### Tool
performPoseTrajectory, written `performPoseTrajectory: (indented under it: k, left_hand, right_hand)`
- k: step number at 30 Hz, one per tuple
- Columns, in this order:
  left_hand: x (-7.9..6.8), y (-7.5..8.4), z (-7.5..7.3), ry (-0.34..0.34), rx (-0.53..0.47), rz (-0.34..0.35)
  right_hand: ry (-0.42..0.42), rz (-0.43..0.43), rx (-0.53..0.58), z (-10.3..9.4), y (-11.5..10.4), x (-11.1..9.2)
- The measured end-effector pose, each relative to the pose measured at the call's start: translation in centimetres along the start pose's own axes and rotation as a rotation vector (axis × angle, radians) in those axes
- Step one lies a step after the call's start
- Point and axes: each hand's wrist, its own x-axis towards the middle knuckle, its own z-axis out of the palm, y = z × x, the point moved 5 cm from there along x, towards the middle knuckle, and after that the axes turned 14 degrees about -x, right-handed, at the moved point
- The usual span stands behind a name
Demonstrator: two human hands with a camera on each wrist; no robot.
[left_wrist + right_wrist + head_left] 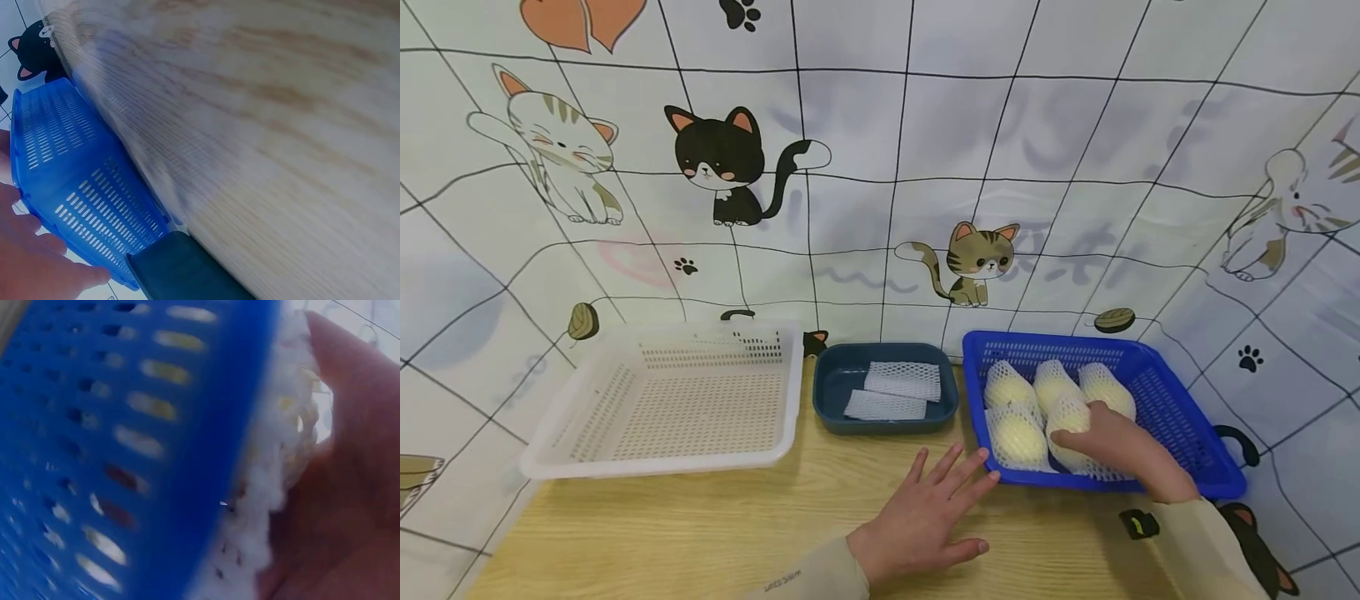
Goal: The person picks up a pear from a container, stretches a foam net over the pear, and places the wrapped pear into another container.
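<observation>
In the head view, several pale yellow round fruits in white foam net sleeves fill the left part of a blue basket. My right hand reaches over the basket's front rim and grips a netted fruit in the front row, thumb on its near left side. The right wrist view shows the hand round the white net, just behind the basket's blue rim. My left hand is spread with straight fingers, fingertips right by the basket's front left corner.
Left of the blue basket stands a dark teal tub with two flat white foam nets inside. Farther left is a white perforated basket. All stand on a wood-grain table against a cat-patterned wall covering.
</observation>
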Motion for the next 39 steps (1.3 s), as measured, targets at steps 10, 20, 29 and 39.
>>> performPoseTrajectory:
  k: [10,20,29,39]
  left_hand:
    - [0.5,0.2,0.3,-0.003,-0.010,-0.002]
    - [0.7,0.2,0.5,0.002,-0.026,-0.006]
    - [-1.3,-1.5,-1.9,0.102,-0.149,-0.058]
    - [-5.2,-5.9,-9.1,0.345,-0.023,-0.116]
  right_hand:
    - [-0.025,-0.054,0.012,2.4,1.0,1.6]
    - [-0.041,-0.118,0.043,3.9,2.9,2.8]
    - [0.010,0.022,0.075,1.4,2.2,0.5]
    - [0.378,-0.030,0.024,0.2,-0.2,-2.8]
